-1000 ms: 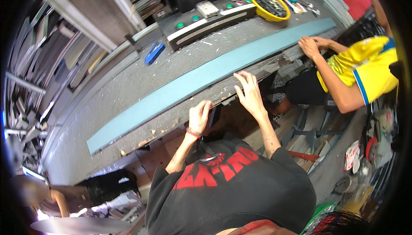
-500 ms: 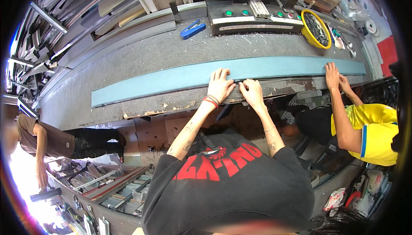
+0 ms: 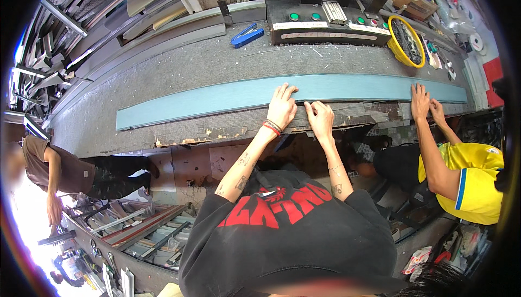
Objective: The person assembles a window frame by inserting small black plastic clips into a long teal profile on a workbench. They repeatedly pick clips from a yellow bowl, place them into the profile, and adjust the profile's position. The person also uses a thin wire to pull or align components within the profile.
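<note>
A long, narrow blue-grey panel (image 3: 217, 100) lies across the bench, parallel to its near edge. My left hand (image 3: 283, 107) rests on it near the middle, fingers stretched over its top face. Beside it, my right hand (image 3: 320, 119) is closed in a pinch at the panel's near edge. A thin dark strip (image 3: 302, 102) shows between my hands along that edge, and the right fingertips are on it. How far it runs under my fingers is hidden. At the panel's right end, a co-worker's two hands (image 3: 420, 102) touch the same panel.
The grey bench top (image 3: 179, 63) has a worn, chipped front edge. Beyond the panel are a blue stapler-like tool (image 3: 247, 37), a black machine with green buttons (image 3: 331, 32) and a yellow basket (image 3: 400, 52) of small dark parts. Another person (image 3: 59, 166) stands at left.
My left hand has shifted slightly, its thumb drawing away from the dark strip. The right hand stays pinched at the edge. The co-worker's hands remain on the panel.
</note>
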`<control>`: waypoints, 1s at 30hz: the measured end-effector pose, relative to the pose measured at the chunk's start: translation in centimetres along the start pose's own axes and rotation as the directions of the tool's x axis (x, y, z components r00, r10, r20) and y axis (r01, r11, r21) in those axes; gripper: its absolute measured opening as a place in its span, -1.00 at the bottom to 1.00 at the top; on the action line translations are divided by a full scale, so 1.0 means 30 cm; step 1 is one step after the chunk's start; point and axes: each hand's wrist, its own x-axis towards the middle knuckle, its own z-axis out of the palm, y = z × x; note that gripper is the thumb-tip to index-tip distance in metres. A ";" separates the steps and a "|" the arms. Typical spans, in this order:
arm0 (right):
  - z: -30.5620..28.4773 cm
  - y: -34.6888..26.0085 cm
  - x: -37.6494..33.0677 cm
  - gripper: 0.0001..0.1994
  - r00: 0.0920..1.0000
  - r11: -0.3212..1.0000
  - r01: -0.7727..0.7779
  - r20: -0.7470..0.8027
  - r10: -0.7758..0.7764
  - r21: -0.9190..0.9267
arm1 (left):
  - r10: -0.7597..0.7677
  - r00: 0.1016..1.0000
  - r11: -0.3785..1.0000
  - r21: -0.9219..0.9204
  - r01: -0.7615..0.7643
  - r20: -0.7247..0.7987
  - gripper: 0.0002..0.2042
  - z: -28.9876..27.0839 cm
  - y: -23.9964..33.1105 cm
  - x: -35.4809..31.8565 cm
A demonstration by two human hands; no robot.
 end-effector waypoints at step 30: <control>0.475 -0.865 -0.098 -0.80 0.749 0.847 0.452 0.398 -0.530 0.278 | -0.565 0.808 0.756 0.288 0.587 -0.164 -0.79 -1.148 -0.515 -0.801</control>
